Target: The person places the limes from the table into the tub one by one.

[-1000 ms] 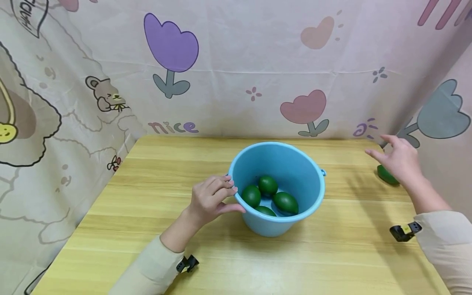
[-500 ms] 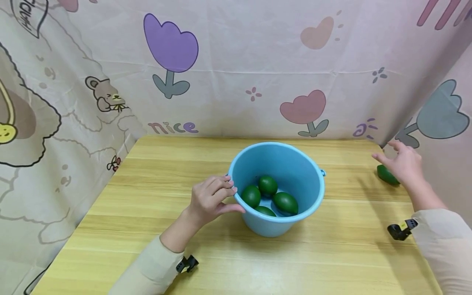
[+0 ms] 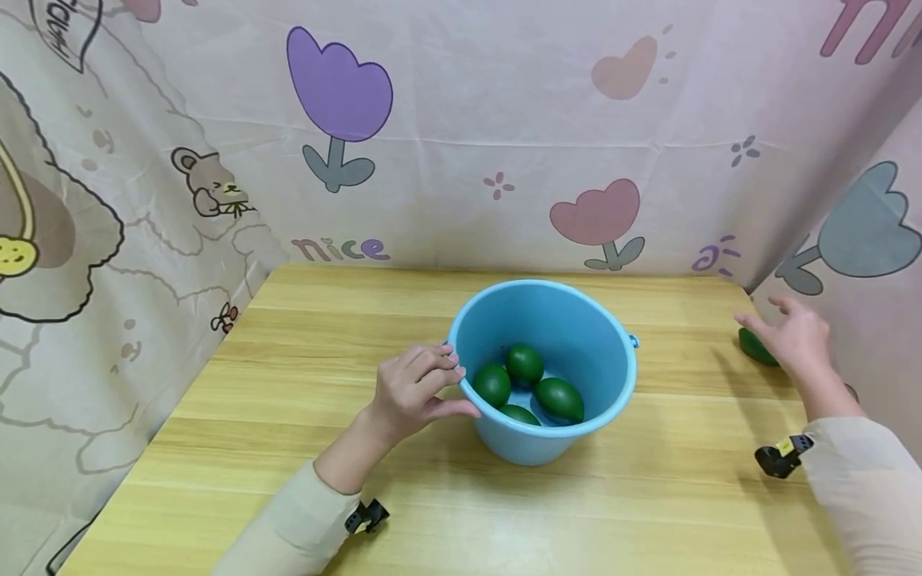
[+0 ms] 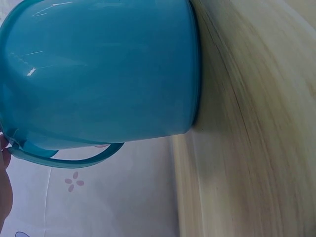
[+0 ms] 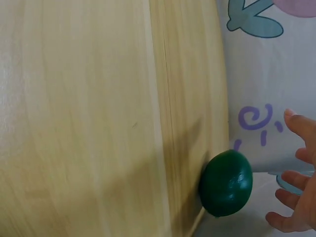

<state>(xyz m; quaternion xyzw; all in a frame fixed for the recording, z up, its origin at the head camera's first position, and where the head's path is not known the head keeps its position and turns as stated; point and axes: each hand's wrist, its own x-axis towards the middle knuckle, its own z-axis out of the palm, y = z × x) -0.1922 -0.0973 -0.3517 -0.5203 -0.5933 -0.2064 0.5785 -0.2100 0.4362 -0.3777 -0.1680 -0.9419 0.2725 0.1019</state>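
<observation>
A light blue bucket (image 3: 529,450) stands upright on the wooden table. My left hand (image 3: 414,386) grips its left rim, fingertips over the edge and thumb along the outside. Several smooth, dark green oval fruits, like limes (image 3: 558,398), lie at the bottom of the bucket. The left wrist view shows the bucket's outer wall (image 4: 108,74) and its hanging handle (image 4: 84,162). At the far right, my right hand (image 3: 801,336) hovers with thumb and fingers spread, holding nothing. Another green fruit (image 3: 754,348) lies just left of and below it, partly hidden; in the right wrist view this fruit (image 5: 226,183) shows whole, apart from the fingers.
The wooden table (image 3: 288,384) has its right edge near the lone fruit. A patterned cloth (image 3: 446,120) hangs behind the table and along both sides. A small black camera is strapped at each wrist.
My right hand has come down and slightly right, closer over the lone green fruit, which lies where it was. My left hand and the bucket have stayed put.
</observation>
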